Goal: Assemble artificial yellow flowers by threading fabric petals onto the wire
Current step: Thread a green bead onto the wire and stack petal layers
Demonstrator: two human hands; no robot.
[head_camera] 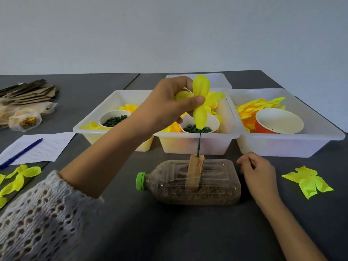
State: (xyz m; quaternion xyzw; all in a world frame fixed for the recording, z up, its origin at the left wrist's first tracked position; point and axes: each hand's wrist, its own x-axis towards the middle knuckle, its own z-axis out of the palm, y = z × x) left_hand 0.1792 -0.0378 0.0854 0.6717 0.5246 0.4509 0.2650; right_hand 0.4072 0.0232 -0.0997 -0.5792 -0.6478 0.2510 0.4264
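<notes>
Two hands in play, and our left hand [169, 102] has the action: thumb and fingers pinch a yellow petal layer [201, 102] at its centre, lifted high above the green wire [198, 144]. That wire rises straight below the pinch, planted in a wooden block [195, 172] wedged into a bottle [195, 183] lying on its side. Whether the wire tip is already through the petal's centre hole, we cannot tell; the lower petal hides it.

To do this well, we'd say keep the pinch close to the centre so the fabric doesn't flop, line the hole over the wire tip, then slide down gently without bending the stem. The bottle looks weighted with something dark and grainy, so it should hold steady.

Our left forearm reaches up and across from the near left, wrist cocked, knit sleeve [37, 213] pushed back. Our right hand [258, 172] rests on the table to the right of the bottle, fingers loosely curled, holding nothing. Further right of it lies a spare petal piece [308, 182].
</notes>
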